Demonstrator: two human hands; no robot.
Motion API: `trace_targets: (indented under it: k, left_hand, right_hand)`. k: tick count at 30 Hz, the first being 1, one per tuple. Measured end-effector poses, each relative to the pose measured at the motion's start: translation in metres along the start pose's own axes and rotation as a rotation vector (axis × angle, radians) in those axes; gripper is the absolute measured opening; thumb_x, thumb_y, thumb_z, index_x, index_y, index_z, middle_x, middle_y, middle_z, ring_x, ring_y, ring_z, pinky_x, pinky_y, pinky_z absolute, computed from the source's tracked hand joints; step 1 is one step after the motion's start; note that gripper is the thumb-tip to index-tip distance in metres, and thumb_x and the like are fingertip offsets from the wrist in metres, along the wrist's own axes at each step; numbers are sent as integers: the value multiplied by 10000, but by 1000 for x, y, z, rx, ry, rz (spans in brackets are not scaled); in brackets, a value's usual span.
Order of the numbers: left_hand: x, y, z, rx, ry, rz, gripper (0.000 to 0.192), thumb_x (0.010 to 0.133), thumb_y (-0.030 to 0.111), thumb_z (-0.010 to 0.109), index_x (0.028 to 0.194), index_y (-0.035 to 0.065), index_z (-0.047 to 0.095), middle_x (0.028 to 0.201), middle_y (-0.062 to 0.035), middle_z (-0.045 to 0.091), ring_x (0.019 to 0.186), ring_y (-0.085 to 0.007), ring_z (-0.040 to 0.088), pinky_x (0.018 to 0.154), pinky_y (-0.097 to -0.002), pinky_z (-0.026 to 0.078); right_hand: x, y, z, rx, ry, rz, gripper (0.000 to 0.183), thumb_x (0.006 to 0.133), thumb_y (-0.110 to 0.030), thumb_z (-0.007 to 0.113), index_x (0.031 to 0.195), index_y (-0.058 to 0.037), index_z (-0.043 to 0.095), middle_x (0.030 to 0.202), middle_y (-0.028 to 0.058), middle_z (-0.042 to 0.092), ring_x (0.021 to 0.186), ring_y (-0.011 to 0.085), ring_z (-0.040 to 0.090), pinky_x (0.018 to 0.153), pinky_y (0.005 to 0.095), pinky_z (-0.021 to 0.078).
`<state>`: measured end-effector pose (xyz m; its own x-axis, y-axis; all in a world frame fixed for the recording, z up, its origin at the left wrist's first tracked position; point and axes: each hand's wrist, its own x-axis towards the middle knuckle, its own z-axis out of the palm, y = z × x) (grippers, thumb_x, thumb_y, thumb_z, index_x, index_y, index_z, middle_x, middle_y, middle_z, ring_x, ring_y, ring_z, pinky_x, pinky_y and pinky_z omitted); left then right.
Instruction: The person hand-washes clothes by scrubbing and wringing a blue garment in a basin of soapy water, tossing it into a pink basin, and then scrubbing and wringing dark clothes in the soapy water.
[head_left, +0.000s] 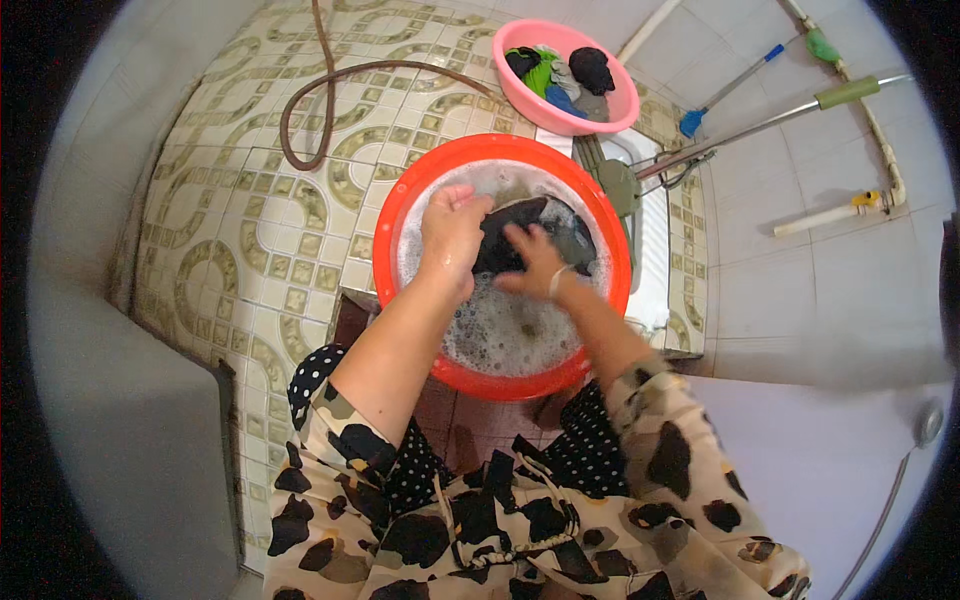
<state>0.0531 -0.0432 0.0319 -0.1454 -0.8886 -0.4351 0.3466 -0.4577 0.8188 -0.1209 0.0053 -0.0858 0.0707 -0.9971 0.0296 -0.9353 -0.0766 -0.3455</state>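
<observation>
A red plastic basin (390, 217) of sudsy water (517, 337) stands before me. Dark wet cloth (499, 240) lies in the water, partly sunk under the foam. My left hand (454, 232) is at the cloth's left edge with its fingers curled; whether it grips the cloth is hidden by the hand itself. Over the cloth's near side is my right hand (536, 266), slightly blurred, its fingers spread and apart, with a pale band at the wrist.
Behind the basin stands a pink basin (517, 101) holding several garments. A brown hose (330, 112) loops on the tiled floor. At right are a squat toilet (652, 240), a green-handled mop (847, 91), a blue brush (691, 121) and a wall tap (866, 200).
</observation>
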Motion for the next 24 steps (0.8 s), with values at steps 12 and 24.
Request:
trace_targets:
  k: [12, 24]
  left_hand:
    - [21, -29, -8, 261, -79, -3, 350, 704, 147, 618, 986, -19, 493, 887, -98, 543, 823, -185, 518, 739, -305, 411]
    - [-4, -83, -12, 717, -454, 251, 701, 610, 338, 726, 1120, -47, 440, 1049, -232, 544, 1017, -328, 523, 889, -359, 390]
  right_hand:
    - [-4, 9, -25, 688, -19, 361, 351, 690, -261, 659, 909, 11, 612, 860, 172, 604, 812, 201, 574, 741, 310, 439]
    - [-11, -35, -133, 1931, 165, 505, 234, 807, -119, 488, 975, 31, 553, 959, 139, 607, 859, 245, 600, 812, 364, 467]
